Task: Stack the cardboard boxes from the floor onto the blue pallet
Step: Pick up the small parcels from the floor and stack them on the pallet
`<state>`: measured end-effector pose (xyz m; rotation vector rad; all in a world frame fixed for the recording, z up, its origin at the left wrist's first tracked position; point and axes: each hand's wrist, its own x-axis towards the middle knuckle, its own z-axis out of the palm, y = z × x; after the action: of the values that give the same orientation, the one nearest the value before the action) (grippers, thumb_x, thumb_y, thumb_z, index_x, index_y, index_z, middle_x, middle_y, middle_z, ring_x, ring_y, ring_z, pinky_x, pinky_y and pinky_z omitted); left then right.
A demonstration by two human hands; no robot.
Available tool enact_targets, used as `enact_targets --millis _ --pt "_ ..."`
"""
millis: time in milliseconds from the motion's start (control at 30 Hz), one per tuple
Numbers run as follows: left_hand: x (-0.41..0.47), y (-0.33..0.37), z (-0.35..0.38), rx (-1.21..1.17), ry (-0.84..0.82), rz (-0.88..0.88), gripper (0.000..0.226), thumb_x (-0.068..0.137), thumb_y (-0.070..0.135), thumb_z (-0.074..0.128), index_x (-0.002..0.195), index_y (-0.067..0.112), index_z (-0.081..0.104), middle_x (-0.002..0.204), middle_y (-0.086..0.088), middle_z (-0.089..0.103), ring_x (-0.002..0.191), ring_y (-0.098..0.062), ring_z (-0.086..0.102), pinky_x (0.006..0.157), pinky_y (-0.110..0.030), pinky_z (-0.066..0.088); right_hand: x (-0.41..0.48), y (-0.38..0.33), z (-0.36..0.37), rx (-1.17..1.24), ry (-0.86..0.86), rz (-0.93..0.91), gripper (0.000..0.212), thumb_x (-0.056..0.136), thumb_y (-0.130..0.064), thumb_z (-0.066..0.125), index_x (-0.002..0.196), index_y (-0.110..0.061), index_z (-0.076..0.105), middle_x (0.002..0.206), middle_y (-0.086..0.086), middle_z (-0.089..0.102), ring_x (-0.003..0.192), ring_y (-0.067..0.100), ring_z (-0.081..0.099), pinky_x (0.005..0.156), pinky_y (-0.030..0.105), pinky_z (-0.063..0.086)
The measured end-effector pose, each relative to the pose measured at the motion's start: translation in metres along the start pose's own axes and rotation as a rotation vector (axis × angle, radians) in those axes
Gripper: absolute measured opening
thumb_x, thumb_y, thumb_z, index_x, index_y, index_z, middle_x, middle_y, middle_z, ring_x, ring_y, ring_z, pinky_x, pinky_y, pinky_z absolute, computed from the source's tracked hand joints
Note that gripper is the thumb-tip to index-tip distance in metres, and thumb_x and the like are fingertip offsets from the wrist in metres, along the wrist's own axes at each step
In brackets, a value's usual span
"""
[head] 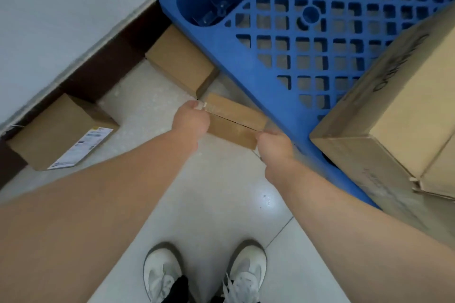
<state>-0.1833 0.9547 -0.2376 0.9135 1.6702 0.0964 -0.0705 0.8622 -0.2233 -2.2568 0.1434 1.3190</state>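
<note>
A small flat cardboard box (pixel 235 119) sits low by the near-left edge of the blue pallet (pixel 307 39). My left hand (pixel 190 119) grips its left end and my right hand (pixel 274 146) grips its right end. I cannot tell whether the box rests on the floor or is lifted. Two more cardboard boxes lie on the floor: one (pixel 182 60) against the pallet's edge near the wall, and one with a white label (pixel 61 131) at the far left. A large cardboard box (pixel 398 115) stands on the pallet at the right.
A white wall with a dark skirting board (pixel 98 66) runs diagonally along the left. The floor is pale tile (pixel 221 204). My two white shoes (pixel 204 270) stand at the bottom centre. The pallet's grid top continues toward the upper right.
</note>
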Motion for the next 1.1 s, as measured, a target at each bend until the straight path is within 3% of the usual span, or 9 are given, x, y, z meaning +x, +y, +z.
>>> enact_targets --millis 133,233,333,467,600,733,833,1000,1100 --pt "0.018 -0.006 0.010 0.101 -0.078 0.006 0.052 0.102 0.014 0.034 0.151 0.022 0.022 0.154 -0.002 0.030 0.137 -0.024 0.033 0.101 -0.025 0.029 0.021 0.004 0.010 0.023 -0.045 0.027 0.042 0.097 -0.017 0.043 0.138 -0.017 0.046 0.120 0.000 0.049 0.101 0.022 0.049 0.087 0.029 0.043" --pt "0.015 -0.008 0.009 0.133 -0.089 0.008 0.051 0.102 0.023 0.037 0.151 0.023 0.023 0.153 -0.003 0.031 0.135 -0.025 0.036 0.106 -0.028 0.031 0.019 0.006 0.010 0.025 -0.071 0.053 0.046 0.098 -0.016 0.040 0.144 -0.017 0.040 0.135 0.004 0.047 0.121 0.026 0.046 0.105 0.039 0.041" --pt "-0.007 -0.012 -0.003 0.141 -0.038 -0.053 0.059 0.099 0.045 0.040 0.151 0.022 0.025 0.153 -0.004 0.030 0.134 -0.029 0.037 0.108 -0.043 0.036 -0.006 0.011 0.003 -0.001 -0.102 0.058 0.039 0.101 -0.028 0.039 0.137 -0.015 0.044 0.119 0.003 0.049 0.108 0.023 0.048 0.098 0.036 0.043" --pt "-0.052 -0.005 -0.029 0.156 0.050 -0.108 0.062 0.093 0.060 0.037 0.135 0.015 0.049 0.134 -0.008 0.048 0.117 -0.031 0.049 0.096 -0.041 0.044 -0.057 0.008 -0.011 0.026 -0.094 0.026 0.036 0.101 -0.042 0.039 0.128 -0.020 0.050 0.109 -0.001 0.051 0.105 0.023 0.048 0.091 0.035 0.042" --pt "-0.102 0.034 -0.056 0.156 0.141 -0.010 0.053 0.098 0.051 0.034 0.123 0.010 0.056 0.115 -0.010 0.053 0.105 -0.030 0.051 0.092 -0.037 0.043 -0.114 -0.023 -0.033 0.106 -0.024 -0.040 0.023 0.098 -0.043 0.044 0.085 -0.025 0.049 0.081 -0.007 0.049 0.085 0.021 0.050 0.080 0.034 0.044" --pt "-0.155 0.093 -0.081 0.073 0.193 0.112 0.045 0.096 0.048 0.041 0.120 0.015 0.061 0.121 -0.013 0.060 0.111 -0.033 0.056 0.098 -0.047 0.046 -0.169 -0.071 -0.060 0.183 0.034 -0.154 0.028 0.098 -0.042 0.046 0.085 -0.019 0.054 0.078 -0.004 0.050 0.070 0.017 0.045 0.069 0.029 0.038" --pt "-0.192 0.138 -0.097 0.009 0.202 0.193 0.037 0.097 0.042 0.044 0.113 0.015 0.063 0.116 -0.008 0.061 0.106 -0.027 0.055 0.099 -0.040 0.044 -0.209 -0.108 -0.081 0.249 0.075 -0.227 0.031 0.098 -0.041 0.047 0.080 -0.017 0.052 0.074 -0.006 0.048 0.065 0.010 0.044 0.057 0.027 0.035" --pt "-0.251 0.201 -0.121 -0.115 0.185 0.258 0.021 0.097 0.041 0.046 0.099 0.025 0.059 0.097 0.002 0.056 0.092 -0.023 0.053 0.088 -0.032 0.046 -0.273 -0.159 -0.115 0.373 0.106 -0.297 0.033 0.095 -0.045 0.052 0.076 -0.018 0.051 0.071 -0.007 0.047 0.063 0.009 0.043 0.057 0.025 0.035" --pt "-0.284 0.231 -0.131 -0.221 0.145 0.295 0.019 0.093 0.039 0.051 0.087 0.023 0.059 0.093 0.002 0.060 0.099 -0.026 0.058 0.096 -0.040 0.049 -0.307 -0.182 -0.135 0.434 0.139 -0.345 0.037 0.092 -0.047 0.056 0.073 -0.017 0.047 0.071 -0.006 0.047 0.063 0.010 0.042 0.053 0.023 0.031"
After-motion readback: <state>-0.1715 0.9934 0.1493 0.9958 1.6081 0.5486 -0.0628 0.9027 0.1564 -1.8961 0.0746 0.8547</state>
